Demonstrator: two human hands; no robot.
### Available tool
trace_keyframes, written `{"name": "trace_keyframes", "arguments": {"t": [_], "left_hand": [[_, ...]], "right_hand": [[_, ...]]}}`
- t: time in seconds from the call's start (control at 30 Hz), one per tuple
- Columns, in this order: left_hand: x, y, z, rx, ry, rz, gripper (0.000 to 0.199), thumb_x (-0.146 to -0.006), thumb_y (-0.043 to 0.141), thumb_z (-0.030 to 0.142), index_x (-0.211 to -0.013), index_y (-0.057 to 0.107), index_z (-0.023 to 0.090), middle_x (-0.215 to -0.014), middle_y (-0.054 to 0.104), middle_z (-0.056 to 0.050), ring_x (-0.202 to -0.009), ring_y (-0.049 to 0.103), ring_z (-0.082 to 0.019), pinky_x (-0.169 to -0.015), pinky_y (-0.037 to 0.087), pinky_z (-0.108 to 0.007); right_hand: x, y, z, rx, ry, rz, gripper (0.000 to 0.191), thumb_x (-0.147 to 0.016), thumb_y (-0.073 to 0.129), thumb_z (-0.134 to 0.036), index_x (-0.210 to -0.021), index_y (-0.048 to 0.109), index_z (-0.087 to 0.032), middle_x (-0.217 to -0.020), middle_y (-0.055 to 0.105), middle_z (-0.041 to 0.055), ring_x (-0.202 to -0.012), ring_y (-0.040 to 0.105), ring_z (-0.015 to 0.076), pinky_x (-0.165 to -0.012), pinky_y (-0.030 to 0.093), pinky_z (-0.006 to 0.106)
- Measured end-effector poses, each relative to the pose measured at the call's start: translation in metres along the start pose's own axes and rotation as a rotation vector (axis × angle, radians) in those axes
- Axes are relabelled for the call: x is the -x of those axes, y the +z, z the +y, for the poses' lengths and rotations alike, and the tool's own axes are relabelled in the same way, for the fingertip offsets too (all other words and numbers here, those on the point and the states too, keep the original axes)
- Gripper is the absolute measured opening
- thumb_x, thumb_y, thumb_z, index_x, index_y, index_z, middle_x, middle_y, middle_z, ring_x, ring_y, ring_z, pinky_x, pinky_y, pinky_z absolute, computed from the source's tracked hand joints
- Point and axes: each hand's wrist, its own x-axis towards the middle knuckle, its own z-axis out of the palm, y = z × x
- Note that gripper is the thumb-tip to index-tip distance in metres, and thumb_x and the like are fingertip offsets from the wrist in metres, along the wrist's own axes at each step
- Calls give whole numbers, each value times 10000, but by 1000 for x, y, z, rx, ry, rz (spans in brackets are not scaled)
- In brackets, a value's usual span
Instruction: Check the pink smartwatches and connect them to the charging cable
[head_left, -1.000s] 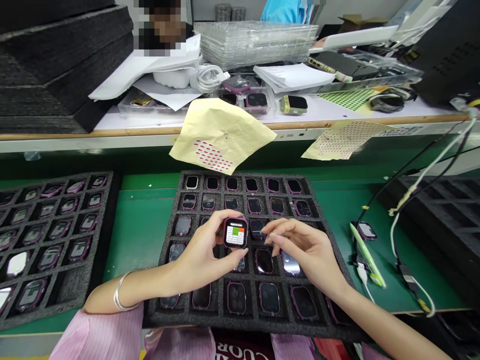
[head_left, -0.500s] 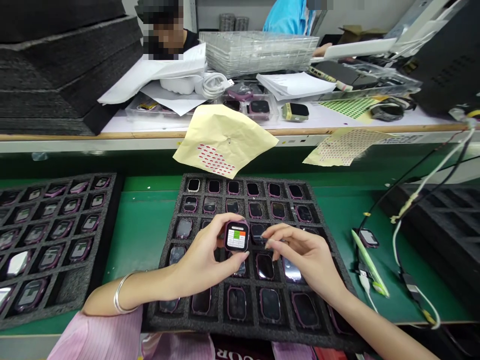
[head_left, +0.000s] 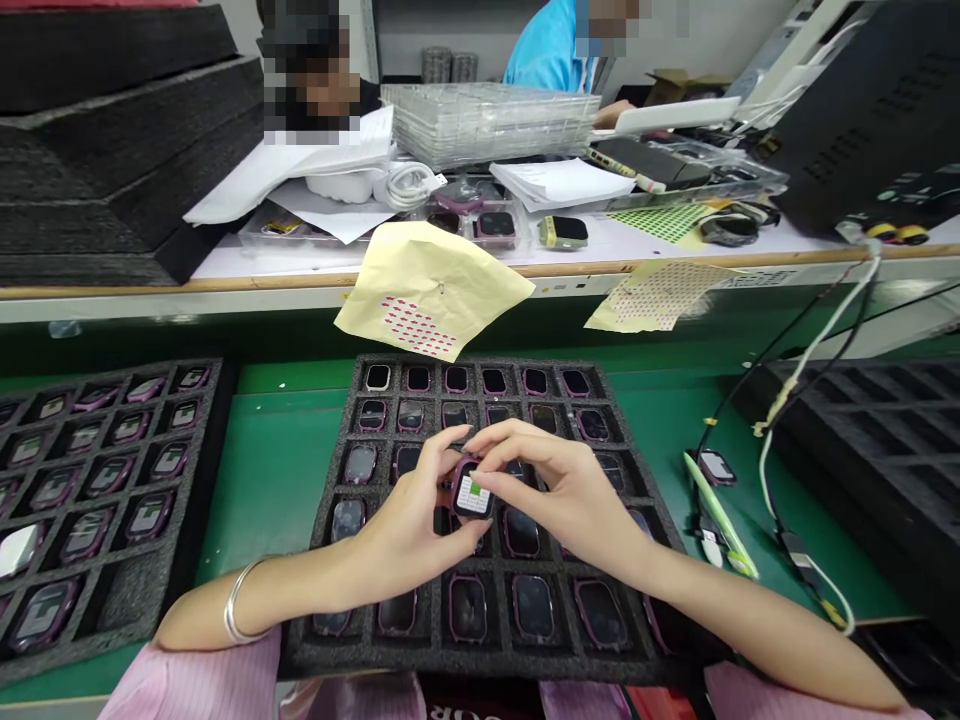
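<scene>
My left hand (head_left: 409,530) grips a purple-framed watch (head_left: 472,498) by its edges, thumb at the bottom and fingers at the top. The lit screen shows a white table with a green cell. My right hand (head_left: 559,490) reaches over from the right, its thumb and index finger together at the watch's upper right; whether they pinch anything is hidden. Beneath both hands lies a black foam tray (head_left: 487,655) with rows of dark-screened watches in its compartments. The hands cover part of its middle rows.
At the left lies another foam tray (head_left: 176,500) of watches. A green pen (head_left: 724,515), a small watch (head_left: 716,467) and cables (head_left: 806,370) are on the right. Papers, clear trays (head_left: 487,125) and stacked foam (head_left: 135,150) occupy the shelf. Two people are behind it.
My right hand has moved left onto the watch, with its fingertips now over the screen's upper right. The watch is slightly tilted and its orange cell no longer shows. The view has shifted a little.
</scene>
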Motion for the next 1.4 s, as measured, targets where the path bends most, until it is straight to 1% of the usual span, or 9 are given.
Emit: {"name": "trace_keyframes", "arguments": {"t": [0.1,0.2,0.43,0.63,0.87,0.97,1.03,1.23,1.4], "left_hand": [[2,0,0,-9,12,-14,708,-805,597,97,-1366,204,274,-1319,493,-106,-1173,527,-241,-871,515,-340],[3,0,1,-21,8,-9,708,-804,600,96,-1366,208,276,-1295,513,-99,-1194,514,-248,-852,517,-324],[7,1,4,9,28,-1,717,-796,616,103,-1369,224,279,-1301,503,-96,-1098,571,-218,-842,532,-326],[8,4,6,45,55,18,723,-792,590,54,-1366,227,303,-1226,551,-67,-1080,580,-205,-858,523,-326],[1,9,-4,71,46,24,744,-771,591,43,-1373,210,257,-1242,552,-107,-1159,543,-239,-869,517,-353],[0,10,-4,110,67,14,704,-783,582,48,-1358,228,247,-1256,540,-115,-1156,543,-226,-907,498,-359],[3,10,-1,109,78,28,698,-791,584,53,-1358,226,248,-1225,547,-106,-1136,549,-215,-914,490,-351],[21,11,13,41,68,123,699,-814,593,89,-1373,220,281,-1098,553,-58,-984,575,-177,-831,509,-299],[34,12,20,-82,109,163,688,-817,586,96,-1368,251,336,-1119,536,-35,-959,569,-165,-794,518,-270]], "right_hand": [[-5,6,1,-23,28,-2,90,-840,679,-249,-774,716,-201,-922,672,64,-882,629,234,-781,499,349],[-5,7,2,-39,46,1,85,-832,682,-258,-789,723,-198,-925,678,70,-881,633,240,-757,505,352],[-3,10,4,-96,82,19,92,-801,716,-269,-757,696,-190,-870,668,63,-843,632,228,-757,518,350],[-3,15,9,-299,143,43,304,-783,744,-249,-1037,583,-198,-882,640,42,-849,619,190,-757,522,299],[-4,20,21,-284,143,105,312,-761,764,-234,-1027,605,-191,-827,601,19,-799,591,170,-724,499,272],[-7,16,22,-347,173,114,219,-867,657,-310,-1035,618,-176,-822,627,34,-772,596,162,-712,487,268],[-6,10,21,-381,173,108,224,-917,585,-344,-1050,627,-169,-833,640,51,-766,592,165,-662,477,261],[9,-6,19,-384,165,149,196,-893,622,-337,-988,669,-172,-850,637,71,-733,559,174,-578,446,254],[25,-20,24,-400,191,220,170,-878,653,-338,-964,690,-196,-819,624,58,-682,532,161,-553,434,247]]}}
